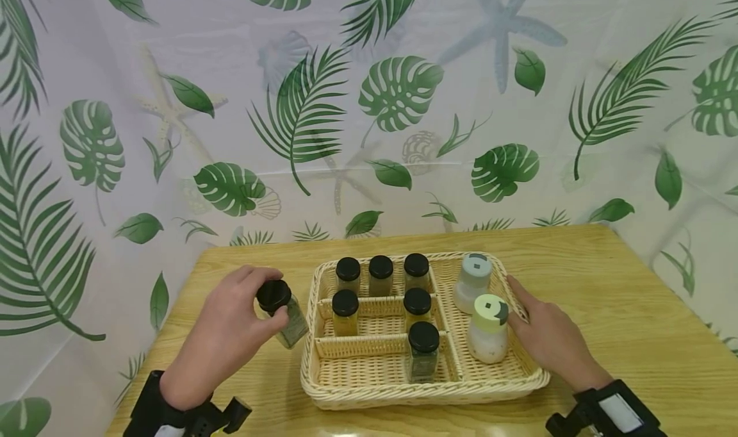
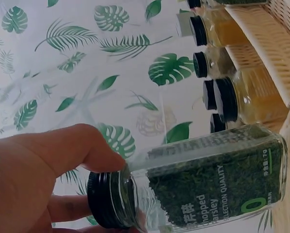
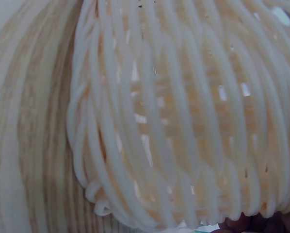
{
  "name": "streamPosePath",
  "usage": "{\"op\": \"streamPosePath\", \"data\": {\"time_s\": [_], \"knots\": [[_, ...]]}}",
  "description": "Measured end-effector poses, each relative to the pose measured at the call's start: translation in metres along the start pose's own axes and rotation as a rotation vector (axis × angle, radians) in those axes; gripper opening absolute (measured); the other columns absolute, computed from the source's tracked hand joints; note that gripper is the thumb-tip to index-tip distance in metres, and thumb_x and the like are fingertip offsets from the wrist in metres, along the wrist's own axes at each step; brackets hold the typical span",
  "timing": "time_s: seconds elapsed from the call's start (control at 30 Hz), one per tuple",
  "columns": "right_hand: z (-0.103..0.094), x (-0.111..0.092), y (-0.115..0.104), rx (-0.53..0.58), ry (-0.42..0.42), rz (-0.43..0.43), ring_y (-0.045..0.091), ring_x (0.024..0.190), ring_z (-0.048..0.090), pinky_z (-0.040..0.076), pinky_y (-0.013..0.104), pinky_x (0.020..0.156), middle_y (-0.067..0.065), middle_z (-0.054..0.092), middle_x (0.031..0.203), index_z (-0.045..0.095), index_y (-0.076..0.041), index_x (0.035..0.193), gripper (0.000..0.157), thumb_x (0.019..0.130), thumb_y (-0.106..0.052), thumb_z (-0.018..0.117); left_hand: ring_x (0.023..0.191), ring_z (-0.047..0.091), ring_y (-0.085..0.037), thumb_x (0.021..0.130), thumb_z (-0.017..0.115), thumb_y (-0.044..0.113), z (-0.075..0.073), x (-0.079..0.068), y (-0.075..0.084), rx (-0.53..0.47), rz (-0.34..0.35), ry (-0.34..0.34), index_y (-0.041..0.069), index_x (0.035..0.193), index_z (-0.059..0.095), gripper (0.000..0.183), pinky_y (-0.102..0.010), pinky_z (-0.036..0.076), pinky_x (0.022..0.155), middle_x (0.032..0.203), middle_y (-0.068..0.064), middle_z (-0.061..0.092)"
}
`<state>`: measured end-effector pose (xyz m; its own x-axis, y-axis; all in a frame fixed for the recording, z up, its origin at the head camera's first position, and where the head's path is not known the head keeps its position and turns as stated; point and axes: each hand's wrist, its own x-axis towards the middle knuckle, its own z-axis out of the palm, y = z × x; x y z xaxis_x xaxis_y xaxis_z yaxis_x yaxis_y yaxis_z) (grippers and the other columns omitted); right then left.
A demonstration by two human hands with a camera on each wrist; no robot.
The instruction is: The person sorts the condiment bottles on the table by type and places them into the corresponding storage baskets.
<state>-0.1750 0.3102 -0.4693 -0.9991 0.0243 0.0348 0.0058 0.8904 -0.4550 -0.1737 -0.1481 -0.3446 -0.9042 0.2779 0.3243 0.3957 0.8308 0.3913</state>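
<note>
My left hand (image 1: 230, 325) pinches the black lid of a glass jar of chopped parsley (image 2: 213, 179) between thumb and fingers. The jar is tilted, just off the left side of a divided wicker basket (image 1: 398, 398). The label in the left wrist view reads "Chopped Parsley". My right hand (image 1: 553, 338) grips the basket's right rim, partly hidden behind the rim. In the right wrist view the basket's woven wall (image 3: 184, 116) fills most of the picture, with fingertips (image 3: 261, 223) at the bottom edge.
Black-lidded spice jars stand in the basket's left compartments: three at the back, two in the middle row, and a green-filled jar (image 1: 423, 354) in front. The right compartment holds a grey-lidded shaker (image 1: 474, 282) and a yellow-green-lidded shaker (image 1: 489, 331). A leaf-patterned curtain (image 1: 369, 104) hangs behind the wooden table (image 1: 634, 296).
</note>
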Motion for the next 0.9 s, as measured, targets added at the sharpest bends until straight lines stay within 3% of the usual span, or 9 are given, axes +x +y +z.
{"op": "streamPosePath", "data": {"time_s": [0.27, 0.67, 0.9], "knots": [[0.001, 0.000, 0.001, 0.002, 0.003, 0.001, 0.011, 0.042, 0.035, 0.031, 0.028, 0.042, -0.004, 0.038, 0.051, 0.017, -0.011, 0.162, 0.066, 0.106, -0.034, 0.041, 0.100, 0.062, -0.022, 0.081, 0.077, 0.014, 0.007, 0.000, 0.016, -0.026, 0.087, 0.017, 0.011, 0.118, 0.068, 0.038, -0.040, 0.052, 0.081, 0.111, -0.004, 0.065], [-0.003, 0.000, -0.003, 0.005, -0.001, 0.010, 0.011, 0.042, 0.035, 0.031, 0.028, 0.042, -0.003, 0.038, 0.051, 0.018, -0.010, 0.162, 0.066, 0.105, -0.030, 0.043, 0.093, 0.056, -0.014, 0.080, 0.076, 0.014, 0.023, -0.001, 0.030, -0.037, 0.167, -0.072, 0.014, 0.116, 0.068, 0.037, -0.034, 0.048, 0.079, 0.104, 0.003, 0.061], [-0.002, -0.001, -0.003, 0.003, 0.000, 0.009, 0.011, 0.042, 0.035, 0.031, 0.028, 0.042, -0.004, 0.038, 0.051, 0.019, -0.009, 0.162, 0.065, 0.105, -0.030, 0.043, 0.093, 0.052, -0.012, 0.083, 0.073, 0.014, 0.033, -0.002, 0.037, -0.065, 0.192, -0.168, 0.015, 0.119, 0.066, 0.037, -0.035, 0.045, 0.081, 0.103, 0.005, 0.057]]}}
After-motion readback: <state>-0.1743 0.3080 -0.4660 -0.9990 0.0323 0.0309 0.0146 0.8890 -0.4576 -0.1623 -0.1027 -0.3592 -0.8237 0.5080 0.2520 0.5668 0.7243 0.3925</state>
